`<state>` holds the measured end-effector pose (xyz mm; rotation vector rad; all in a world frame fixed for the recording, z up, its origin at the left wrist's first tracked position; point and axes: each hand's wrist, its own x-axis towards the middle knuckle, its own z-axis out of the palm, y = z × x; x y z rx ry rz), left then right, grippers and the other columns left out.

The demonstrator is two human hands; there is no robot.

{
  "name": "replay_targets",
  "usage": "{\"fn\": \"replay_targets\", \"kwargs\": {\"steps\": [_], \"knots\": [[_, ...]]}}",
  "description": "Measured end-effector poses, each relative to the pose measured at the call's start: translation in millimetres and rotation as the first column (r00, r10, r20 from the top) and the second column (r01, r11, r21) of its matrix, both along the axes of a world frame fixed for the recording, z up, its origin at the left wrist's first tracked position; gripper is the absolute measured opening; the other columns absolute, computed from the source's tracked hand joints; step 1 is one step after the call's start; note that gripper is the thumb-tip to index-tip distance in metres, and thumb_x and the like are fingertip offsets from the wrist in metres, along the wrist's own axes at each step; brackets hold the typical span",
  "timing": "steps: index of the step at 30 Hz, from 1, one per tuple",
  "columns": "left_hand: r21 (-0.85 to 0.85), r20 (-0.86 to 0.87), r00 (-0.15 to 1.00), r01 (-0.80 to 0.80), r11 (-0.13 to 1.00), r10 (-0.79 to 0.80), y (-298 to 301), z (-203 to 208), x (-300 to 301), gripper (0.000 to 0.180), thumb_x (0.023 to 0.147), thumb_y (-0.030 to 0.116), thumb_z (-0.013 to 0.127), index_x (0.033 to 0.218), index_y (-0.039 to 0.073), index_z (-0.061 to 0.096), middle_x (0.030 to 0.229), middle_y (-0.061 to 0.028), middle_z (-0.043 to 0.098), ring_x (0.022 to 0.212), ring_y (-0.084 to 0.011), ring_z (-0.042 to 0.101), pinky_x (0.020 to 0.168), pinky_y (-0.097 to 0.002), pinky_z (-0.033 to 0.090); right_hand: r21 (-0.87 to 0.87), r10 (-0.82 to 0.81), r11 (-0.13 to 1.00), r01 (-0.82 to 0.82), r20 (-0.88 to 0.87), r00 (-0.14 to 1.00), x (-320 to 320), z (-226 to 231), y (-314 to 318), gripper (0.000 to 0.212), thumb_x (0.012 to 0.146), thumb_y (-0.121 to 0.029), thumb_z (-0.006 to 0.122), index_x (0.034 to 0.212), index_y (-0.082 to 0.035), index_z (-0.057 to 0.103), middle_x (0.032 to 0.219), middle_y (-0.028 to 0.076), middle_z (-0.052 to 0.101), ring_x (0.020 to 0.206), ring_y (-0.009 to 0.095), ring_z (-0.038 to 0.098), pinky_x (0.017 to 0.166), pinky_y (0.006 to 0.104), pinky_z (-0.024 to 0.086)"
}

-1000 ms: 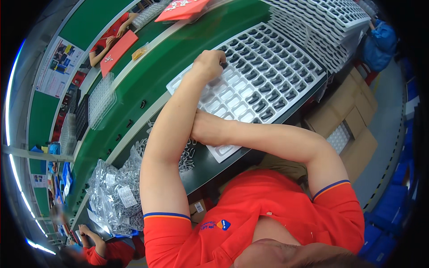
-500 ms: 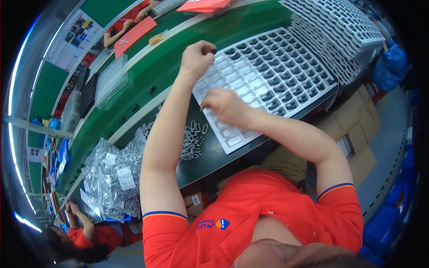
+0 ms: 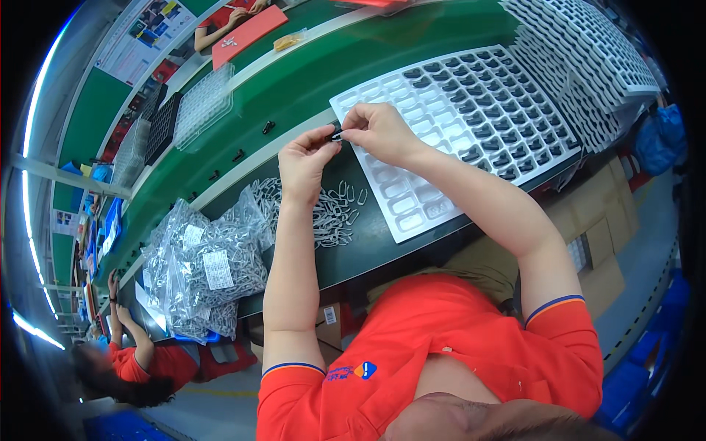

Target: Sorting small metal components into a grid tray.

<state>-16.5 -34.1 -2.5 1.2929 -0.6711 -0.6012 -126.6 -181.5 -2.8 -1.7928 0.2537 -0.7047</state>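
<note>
My left hand pinches a small black part between thumb and fingertips. The fingers of my right hand are closed in a pinch at that part's right end, where a small pale sliver shows; what they hold is mostly hidden. Both hands meet over the left corner of a white moulded tray. Rows of black parts fill the tray's far and right pockets, while its left and near pockets are bare. By my left forearm lies a loose heap of wire loops on the dark bench.
Clear bags of metal pieces lie left of the loops. Stacked white trays rise at the far right. A green conveyor belt runs behind, carrying scattered black parts. Cardboard stands below the bench's right side. Other people sit across and at left.
My left hand has come back from the tray's far left corner with the black part. My right hand has lifted from the tray's left edge to meet it. The view has shifted slightly.
</note>
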Motion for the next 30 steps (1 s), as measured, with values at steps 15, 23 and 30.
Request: {"fn": "replay_targets", "kwargs": {"steps": [15, 23, 30], "knots": [[0.043, 0.080, 0.995, -0.059, 0.997, 0.055, 0, -3, -6, 0.019, 0.088, -0.001, 0.068, 0.106, -0.007, 0.070, 0.091, -0.0098, 0.072, 0.080, -0.0126, 0.069, 0.076, -0.0226, 0.055, -0.031, 0.065, 0.997, -0.068, -0.080, 0.995, 3, -2, -2, 0.009, 0.083, -0.005, 0.072, 0.088, 0.000, 0.067, 0.080, 0.008, 0.069, 0.074, 0.012, 0.063, 0.070, 0.0275, 0.051], [0.273, 0.624, 0.780, -0.183, 0.944, -0.029, -5, 4, 14, 0.018, 0.080, -0.002, 0.069, 0.097, -0.002, 0.071, 0.084, -0.0105, 0.073, 0.078, -0.0155, 0.070, 0.073, -0.0276, 0.056, -0.442, 0.023, 0.897, -0.013, 0.017, 1.000, -3, -9, 6, 0.011, 0.076, -0.003, 0.073, 0.085, -0.003, 0.066, 0.083, 0.008, 0.067, 0.085, 0.023, 0.065, 0.076, 0.0361, 0.052], [0.302, 0.879, 0.475, -0.512, 0.804, -0.027, -36, -8, 109, 0.024, 0.075, 0.004, 0.069, 0.098, 0.004, 0.072, 0.090, -0.0096, 0.074, 0.080, -0.0201, 0.071, 0.077, -0.0327, 0.056, -0.796, 0.259, 0.464, -0.388, -0.298, 0.919, -1, -15, 33, 0.008, 0.071, -0.005, 0.070, 0.079, -0.007, 0.068, 0.085, 0.009, 0.067, 0.094, 0.030, 0.063, 0.080, 0.0417, 0.052]]}}
